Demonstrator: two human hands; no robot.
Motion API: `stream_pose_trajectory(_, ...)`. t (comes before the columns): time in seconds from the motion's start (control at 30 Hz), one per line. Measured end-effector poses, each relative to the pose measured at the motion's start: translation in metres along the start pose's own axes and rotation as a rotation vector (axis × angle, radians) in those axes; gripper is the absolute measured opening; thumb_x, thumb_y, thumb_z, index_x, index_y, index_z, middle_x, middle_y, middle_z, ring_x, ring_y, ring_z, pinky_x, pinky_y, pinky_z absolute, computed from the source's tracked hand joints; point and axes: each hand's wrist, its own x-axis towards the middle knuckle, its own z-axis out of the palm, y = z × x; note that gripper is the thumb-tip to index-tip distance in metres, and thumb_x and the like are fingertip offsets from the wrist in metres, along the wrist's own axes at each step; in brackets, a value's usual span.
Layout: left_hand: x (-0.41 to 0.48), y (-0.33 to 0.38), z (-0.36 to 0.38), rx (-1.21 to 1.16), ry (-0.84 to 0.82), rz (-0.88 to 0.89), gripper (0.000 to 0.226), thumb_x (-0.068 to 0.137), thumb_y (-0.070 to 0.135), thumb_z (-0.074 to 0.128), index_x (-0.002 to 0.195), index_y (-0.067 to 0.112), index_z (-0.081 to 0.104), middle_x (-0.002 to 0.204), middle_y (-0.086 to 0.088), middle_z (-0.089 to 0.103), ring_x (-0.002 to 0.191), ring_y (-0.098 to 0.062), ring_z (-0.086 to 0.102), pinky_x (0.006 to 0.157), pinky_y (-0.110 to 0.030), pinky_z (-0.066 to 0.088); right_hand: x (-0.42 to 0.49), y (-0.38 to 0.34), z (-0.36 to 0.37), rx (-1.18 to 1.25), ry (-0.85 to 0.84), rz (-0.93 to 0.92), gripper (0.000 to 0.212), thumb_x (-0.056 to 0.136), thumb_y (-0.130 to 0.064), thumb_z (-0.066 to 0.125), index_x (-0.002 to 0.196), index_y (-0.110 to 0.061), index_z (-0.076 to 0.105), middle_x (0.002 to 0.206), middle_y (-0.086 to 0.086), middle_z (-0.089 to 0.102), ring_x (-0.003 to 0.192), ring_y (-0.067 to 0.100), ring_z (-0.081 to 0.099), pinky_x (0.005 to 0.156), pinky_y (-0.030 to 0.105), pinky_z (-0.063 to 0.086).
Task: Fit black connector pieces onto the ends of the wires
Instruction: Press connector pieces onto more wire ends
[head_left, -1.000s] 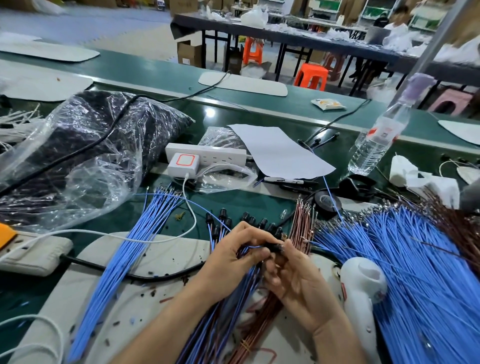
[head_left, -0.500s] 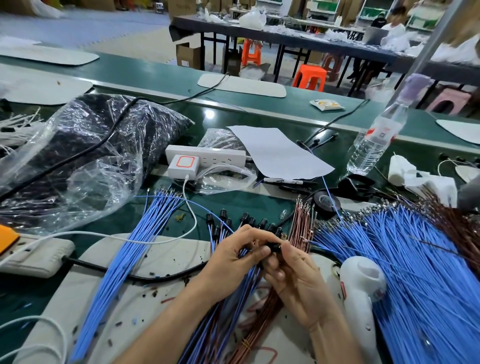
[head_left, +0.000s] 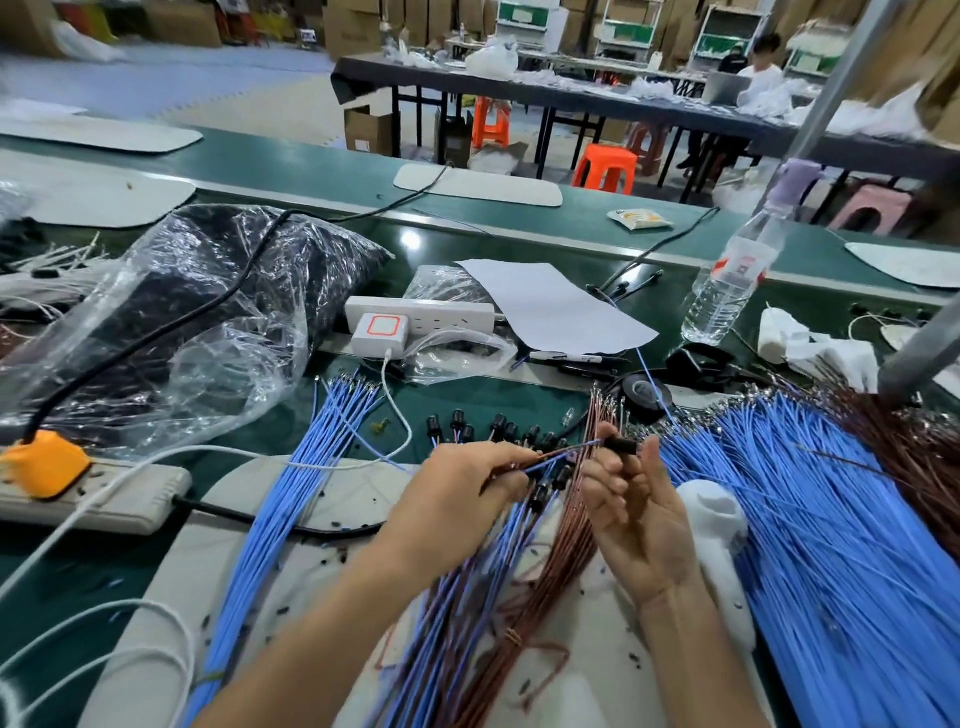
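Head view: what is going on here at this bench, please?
A person is fitting connectors at a green workbench. The left hand pinches a pair of wires, one blue and one brown. The right hand holds a black connector piece at their tips. Whether they are fully seated cannot be told. Fitted connectors lie beyond the hands, and a pile of blue wires lies on the right.

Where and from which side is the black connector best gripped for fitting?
Likely the connector by its right end, from the right, as the right hand pinches it: it lies level, left end facing the wires the left hand pinches.
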Motion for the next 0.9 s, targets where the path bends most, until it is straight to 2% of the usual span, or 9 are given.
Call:
stream_pose_trajectory(0.17,-0.037,0.003,-0.049,0.048,-0.169,-0.152,0.027,0.095,0.008,0.052,0.111,0.023,0.068,0.074,0.009,0.065,0.045,-0.005,0.043,0.047,-0.018,0.041,0.0,0.007,0.014,-0.103,0.129,-0.073,0.025,0.085,-0.025,0.051,0.095,-0.006,0.063,0.06,-0.003,0.05,0.049,0.003,0.043,0.045,0.009,0.04)
stream_pose_trajectory(0.27,-0.06,0.005,-0.075,0.055,-0.29,-0.223,0.025,0.096,0.008,0.049,0.107,0.023,0.066,0.073,0.008,0.065,0.046,-0.008,0.046,0.041,-0.023,0.046,0.006,0.007,0.024,-0.309,0.264,-0.107,0.025,0.081,-0.03,0.058,0.087,-0.007,0.063,0.06,-0.001,0.055,0.049,0.005,0.049,0.046,0.012,0.046)
stream_pose_trajectory(0.37,-0.084,0.011,-0.09,0.041,-0.418,-0.3,0.036,0.098,0.009,0.045,0.116,0.038,0.057,0.069,0.019,0.062,0.045,-0.004,0.054,0.042,-0.025,0.051,0.02,0.002,0.035,-0.375,0.381,-0.162,0.023,0.088,-0.025,0.057,0.096,-0.004,0.062,0.07,0.004,0.061,0.05,0.007,0.054,0.044,0.013,0.047)
stream_pose_trajectory(0.5,-0.109,0.009,-0.093,0.258,-0.713,-0.286,0.047,0.1,0.02,0.044,0.138,0.045,0.038,0.11,0.012,0.063,0.089,-0.015,0.068,0.069,-0.027,0.056,0.046,0.011,0.043,-0.78,0.527,-0.319,0.019,0.091,-0.008,0.062,0.11,-0.006,0.06,0.076,0.01,0.066,0.052,0.009,0.058,0.046,0.016,0.049)
stream_pose_trajectory(0.6,-0.12,-0.006,-0.102,0.459,-0.648,-0.201,0.041,0.096,0.043,0.048,0.136,0.045,0.039,0.124,0.02,0.056,0.11,-0.008,0.055,0.092,-0.025,0.044,0.054,0.027,0.045,-1.151,0.557,-0.313,0.039,0.089,-0.008,0.066,0.127,-0.006,0.054,0.094,0.012,0.069,0.062,0.014,0.063,0.06,0.025,0.057)
stream_pose_trajectory(0.67,-0.117,-0.02,-0.11,0.556,-0.454,-0.225,0.034,0.094,0.05,0.046,0.127,0.042,0.046,0.119,0.022,0.056,0.11,-0.006,0.052,0.084,-0.026,0.042,0.055,0.04,0.047,-1.465,0.616,-0.354,0.048,0.088,-0.012,0.067,0.133,-0.009,0.051,0.119,0.013,0.062,0.081,0.019,0.065,0.081,0.033,0.056)
stream_pose_trajectory(0.7,-0.113,-0.029,-0.11,0.6,-0.344,-0.264,0.03,0.094,0.05,0.045,0.122,0.04,0.049,0.116,0.021,0.056,0.109,-0.008,0.052,0.078,-0.026,0.04,0.052,0.047,0.051,-1.615,0.641,-0.421,0.047,0.088,-0.014,0.068,0.132,-0.009,0.053,0.125,0.011,0.059,0.092,0.017,0.061,0.089,0.028,0.051)
stream_pose_trajectory(0.8,-0.088,-0.057,-0.105,0.604,-0.128,-0.362,0.025,0.094,0.042,0.048,0.117,0.032,0.053,0.116,0.01,0.055,0.11,-0.017,0.054,0.084,-0.029,0.043,0.036,0.077,0.078,-1.798,0.416,-0.507,0.019,0.089,-0.012,0.066,0.106,-0.005,0.067,0.102,0.01,0.068,0.085,0.015,0.059,0.073,0.012,0.043)
stream_pose_trajectory(0.9,-0.073,-0.074,-0.093,0.644,-0.08,-0.371,0.026,0.093,0.035,0.051,0.116,0.023,0.05,0.117,0.001,0.046,0.106,-0.022,0.055,0.082,-0.032,0.045,0.021,0.12,0.102,-1.964,-0.08,-0.061,0.013,0.088,-0.015,0.065,0.084,-0.008,0.074,0.079,0.007,0.073,0.072,0.018,0.068,0.072,0.027,0.055)
